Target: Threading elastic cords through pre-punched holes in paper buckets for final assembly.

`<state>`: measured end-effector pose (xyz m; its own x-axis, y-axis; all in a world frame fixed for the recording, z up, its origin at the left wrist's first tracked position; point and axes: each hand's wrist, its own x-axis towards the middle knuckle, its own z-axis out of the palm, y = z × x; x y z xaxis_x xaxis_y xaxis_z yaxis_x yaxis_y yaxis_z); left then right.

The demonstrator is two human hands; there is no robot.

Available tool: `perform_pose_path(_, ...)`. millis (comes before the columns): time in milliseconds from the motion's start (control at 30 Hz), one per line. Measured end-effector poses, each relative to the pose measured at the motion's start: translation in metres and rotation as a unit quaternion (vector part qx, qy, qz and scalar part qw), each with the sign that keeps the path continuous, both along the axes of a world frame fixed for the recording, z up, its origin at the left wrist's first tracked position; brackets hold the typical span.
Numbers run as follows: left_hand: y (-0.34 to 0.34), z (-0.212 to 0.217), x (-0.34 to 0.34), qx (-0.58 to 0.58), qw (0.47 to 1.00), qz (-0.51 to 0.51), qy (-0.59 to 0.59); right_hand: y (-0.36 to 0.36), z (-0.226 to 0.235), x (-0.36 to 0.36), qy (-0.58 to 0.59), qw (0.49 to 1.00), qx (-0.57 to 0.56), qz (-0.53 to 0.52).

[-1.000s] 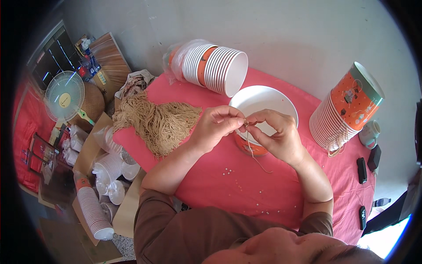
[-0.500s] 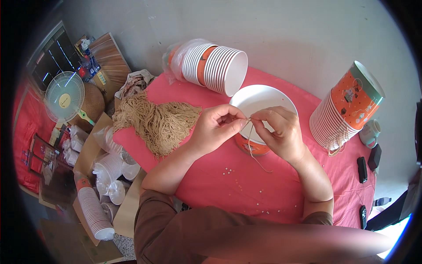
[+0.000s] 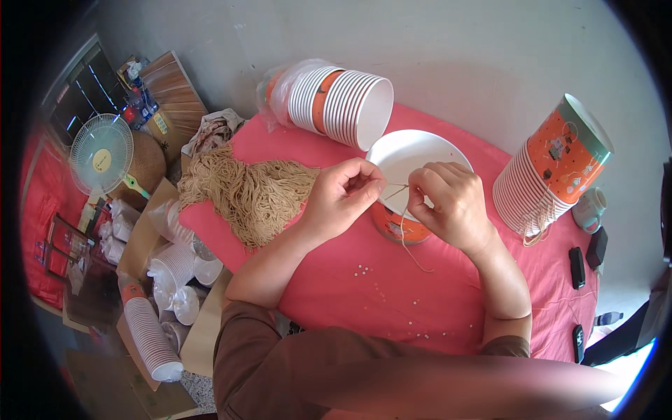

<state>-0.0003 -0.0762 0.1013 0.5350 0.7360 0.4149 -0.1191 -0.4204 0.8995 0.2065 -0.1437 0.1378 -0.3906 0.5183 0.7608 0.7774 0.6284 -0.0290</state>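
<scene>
A white paper bowl [image 3: 413, 155] with an orange outside stands upright on the pink table [image 3: 350, 294]. My left hand [image 3: 343, 196] and my right hand [image 3: 448, 203] meet over its near rim. Both pinch a thin tan string [image 3: 400, 192] stretched between them, and its loose end hangs down across the bowl's side to the cloth. A heap of the same tan string [image 3: 252, 196] lies just left of my left hand.
A stack of white bowls [image 3: 343, 105] lies on its side behind the bowl. Another orange-patterned stack [image 3: 553, 175] stands upside down at right. Small white bits dot the cloth. Dark small devices [image 3: 577, 267] lie at the right edge. A fan [image 3: 101, 154] and cup stacks [image 3: 150, 336] are on the floor at left.
My two hands have drawn slightly apart, showing a short stretch of string between them; the right hand shifted a little to the right. The bowl stayed put.
</scene>
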Motion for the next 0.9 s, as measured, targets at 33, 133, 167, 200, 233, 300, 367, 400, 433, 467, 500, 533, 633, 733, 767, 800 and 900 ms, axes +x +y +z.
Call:
perform_pose_path(33,0.000,0.001,0.000,0.000,1.000,0.000,0.000,0.000,0.000,0.001,0.003,1.000,0.001,0.000)
perform_pose_path(133,0.000,0.004,-0.001,0.028,0.999,0.005,0.024,0.002,-0.001,0.001,0.010,1.000,0.007,0.003)
perform_pose_path(167,0.002,0.000,-0.001,0.031,1.000,-0.001,0.002,0.002,-0.002,0.001,0.013,1.000,0.013,0.005)
perform_pose_path(200,0.004,-0.001,0.000,0.035,0.999,-0.006,-0.020,0.001,-0.001,0.001,0.012,1.000,0.013,0.006)
perform_pose_path(233,0.004,-0.001,0.001,0.036,0.999,-0.005,-0.020,0.000,0.002,0.001,0.002,1.000,0.015,0.009)
perform_pose_path(300,0.004,0.000,0.003,0.087,0.994,0.011,-0.063,-0.002,0.002,0.001,-0.008,1.000,0.016,0.013)
perform_pose_path(367,-0.002,0.004,0.005,0.106,0.993,0.016,-0.050,-0.004,0.002,-0.001,-0.022,0.999,0.022,0.027)
perform_pose_path(400,-0.004,0.005,0.005,0.126,0.991,0.020,-0.037,-0.005,0.002,-0.002,-0.022,0.999,0.022,0.027)
perform_pose_path(433,-0.004,0.006,0.005,0.126,0.991,0.021,-0.037,-0.006,0.002,-0.003,-0.027,0.999,0.028,0.033)
perform_pose_path(467,-0.003,0.006,0.005,0.195,0.980,0.028,-0.023,-0.006,0.002,-0.004,-0.033,0.998,0.033,0.038)
perform_pose_path(500,-0.002,0.007,0.006,0.263,0.964,0.036,-0.009,-0.007,0.002,-0.004,-0.033,0.998,0.033,0.037)
perform_pose_path(533,-0.002,0.007,0.006,0.262,0.964,0.035,-0.009,-0.008,0.003,-0.005,-0.029,0.998,0.032,0.043)
perform_pose_path(633,-0.003,0.007,0.005,0.261,0.965,0.028,-0.001,-0.007,0.003,-0.004,0.012,0.999,0.018,0.045)
perform_pose_path(733,0.001,0.005,0.003,0.222,0.975,0.012,-0.019,-0.008,0.005,-0.002,0.087,0.995,-0.043,0.039)
perform_pose_path(767,0.000,0.004,0.003,0.188,0.982,0.011,-0.025,-0.009,0.005,-0.002,0.125,0.987,-0.090,0.035)
perform_pose_path(800,0.000,0.003,0.003,0.153,0.988,0.009,-0.032,-0.010,0.004,-0.003,0.134,0.984,-0.108,0.045)
perform_pose_path(900,-0.001,0.006,0.003,0.181,0.983,0.009,-0.023,-0.009,-0.002,-0.008,0.124,0.979,-0.143,0.069)
